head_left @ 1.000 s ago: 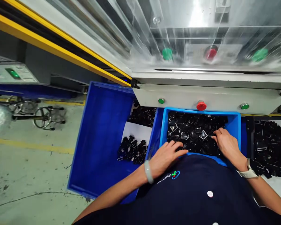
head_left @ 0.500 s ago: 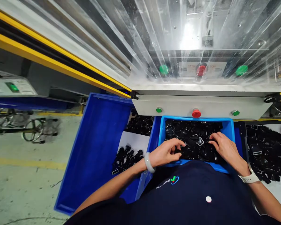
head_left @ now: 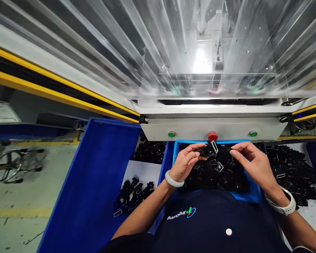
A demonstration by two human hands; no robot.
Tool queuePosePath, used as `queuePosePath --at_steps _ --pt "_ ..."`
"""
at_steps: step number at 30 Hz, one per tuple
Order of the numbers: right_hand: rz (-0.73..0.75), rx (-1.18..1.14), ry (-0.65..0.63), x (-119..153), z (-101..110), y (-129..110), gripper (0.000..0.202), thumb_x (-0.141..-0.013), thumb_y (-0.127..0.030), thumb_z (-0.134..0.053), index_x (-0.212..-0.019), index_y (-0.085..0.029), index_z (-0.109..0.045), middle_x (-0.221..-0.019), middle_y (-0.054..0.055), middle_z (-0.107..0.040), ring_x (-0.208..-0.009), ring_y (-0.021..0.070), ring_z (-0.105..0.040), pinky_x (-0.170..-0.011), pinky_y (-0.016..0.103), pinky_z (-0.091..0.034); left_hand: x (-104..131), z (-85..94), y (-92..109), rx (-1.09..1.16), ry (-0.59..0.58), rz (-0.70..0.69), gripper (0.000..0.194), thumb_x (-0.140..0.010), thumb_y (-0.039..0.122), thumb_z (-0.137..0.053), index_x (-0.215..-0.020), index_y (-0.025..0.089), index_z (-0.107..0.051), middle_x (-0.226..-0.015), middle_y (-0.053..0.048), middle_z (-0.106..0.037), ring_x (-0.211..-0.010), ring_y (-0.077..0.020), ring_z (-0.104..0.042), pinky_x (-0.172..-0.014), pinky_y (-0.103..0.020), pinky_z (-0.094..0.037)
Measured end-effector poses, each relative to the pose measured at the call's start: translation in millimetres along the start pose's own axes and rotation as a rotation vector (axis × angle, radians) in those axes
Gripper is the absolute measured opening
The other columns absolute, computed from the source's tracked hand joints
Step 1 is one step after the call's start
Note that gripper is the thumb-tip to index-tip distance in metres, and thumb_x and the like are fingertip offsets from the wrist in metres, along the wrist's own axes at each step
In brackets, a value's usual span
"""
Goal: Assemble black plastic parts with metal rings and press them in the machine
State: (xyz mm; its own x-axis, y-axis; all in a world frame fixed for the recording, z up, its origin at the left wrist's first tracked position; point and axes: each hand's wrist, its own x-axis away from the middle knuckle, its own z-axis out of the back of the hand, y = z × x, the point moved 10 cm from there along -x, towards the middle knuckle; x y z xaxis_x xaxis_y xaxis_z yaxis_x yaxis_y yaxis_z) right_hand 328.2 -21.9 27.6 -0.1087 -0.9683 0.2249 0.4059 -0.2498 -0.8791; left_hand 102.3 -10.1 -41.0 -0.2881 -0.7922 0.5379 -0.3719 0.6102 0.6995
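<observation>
My left hand [head_left: 185,162] pinches a black plastic part [head_left: 208,150] with a bright rectangular rim at its end, raised over the light blue bin [head_left: 176,151]. To its right, my right hand [head_left: 255,164] has thumb and fingers closed on a dark glossy black piece [head_left: 225,150], whose outline blends into the heap behind. Below both hands the bin holds a pile of similar black parts [head_left: 213,179], one showing a silver diamond-shaped edge [head_left: 219,167].
Beyond the bin stands a machine panel with green buttons [head_left: 171,134] and a red button [head_left: 212,135], under a clear plastic guard [head_left: 173,52]. A dark blue crate [head_left: 81,175] with black parts [head_left: 134,193] lies left; more black parts [head_left: 292,172] lie right.
Both hands have come up out of the heap. The left now holds a black part with a bright rim, and the right holds a dark piece. The view has shifted slightly.
</observation>
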Motion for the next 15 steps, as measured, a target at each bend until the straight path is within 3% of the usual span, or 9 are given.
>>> queuePosePath --at_steps 6,10,15 --pt "0.112 0.075 -0.151 -7.5 -28.8 -33.1 0.022 -0.096 -0.045 -0.070 -0.098 -0.024 -0.076 -0.096 0.003 -0.078 -0.085 0.0181 -0.071 -0.078 0.033 -0.057 3.1 -22.4 22.1 -0.317 -0.095 -0.127 0.029 -0.086 0.027 -0.074 -0.113 0.020 -0.081 -0.118 -0.010 -0.076 -0.100 -0.0226 -0.073 -0.092 -0.036 -0.060" --pt "0.098 0.043 -0.155 -18.8 -26.3 -34.6 0.024 -0.096 -0.046 -0.070 -0.098 -0.023 -0.076 -0.094 0.003 -0.077 -0.082 0.0169 -0.071 -0.077 0.031 -0.057 -0.1 -33.9 46.0 -0.495 -0.093 -0.257 0.026 -0.089 0.022 -0.068 -0.112 0.021 -0.081 -0.115 -0.009 -0.074 -0.095 -0.0201 -0.073 -0.089 -0.033 -0.060" --pt "0.064 0.016 -0.098 -35.1 -13.2 -35.5 0.029 -0.093 -0.051 -0.073 -0.098 -0.022 -0.077 -0.095 0.004 -0.078 -0.086 0.0183 -0.072 -0.078 0.032 -0.057 -10.8 -47.3 64.5 -0.502 -0.128 -0.324 0.030 -0.092 0.018 -0.062 -0.117 0.019 -0.080 -0.118 -0.009 -0.072 -0.096 -0.0175 -0.072 -0.086 -0.029 -0.060"
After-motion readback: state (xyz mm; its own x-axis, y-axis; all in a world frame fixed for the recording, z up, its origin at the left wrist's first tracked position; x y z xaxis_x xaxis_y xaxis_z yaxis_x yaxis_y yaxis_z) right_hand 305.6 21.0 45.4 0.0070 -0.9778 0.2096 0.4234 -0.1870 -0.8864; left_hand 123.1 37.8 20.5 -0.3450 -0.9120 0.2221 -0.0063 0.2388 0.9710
